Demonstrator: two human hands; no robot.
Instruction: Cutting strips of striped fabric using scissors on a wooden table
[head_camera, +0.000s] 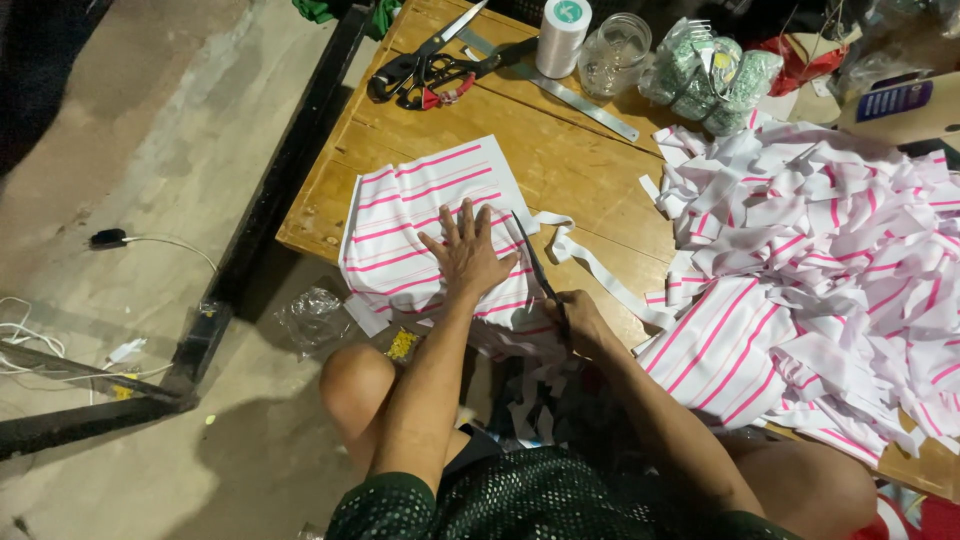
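While the left hand (465, 255) lay flat with fingers spread apart on the folded cloth (420, 235), the right hand (580, 322) was closed tight round the handles of the scissors (540, 275). It looked like the cutting step was on, w/ the blades partway into the right edge of the cloth. A thin strip (600, 270) hung off to the right of the blades, curling over the wooden table (560, 150).

The next snip would need the left hand pressing firm so the cloth didn't slide, & the blades kept straight along the edge (a wobble could make the strip fat in one spot).

The cloth was white w/ pink stripes, folded in layers, sitting at the near left corner of the table and drooping a bit over the near edge. On the right sat a big pile of cut strips (820, 240) in the same colours. Far off lay spare scissors (425, 65), a metal ruler (590, 105) and a thread spool (560, 35).
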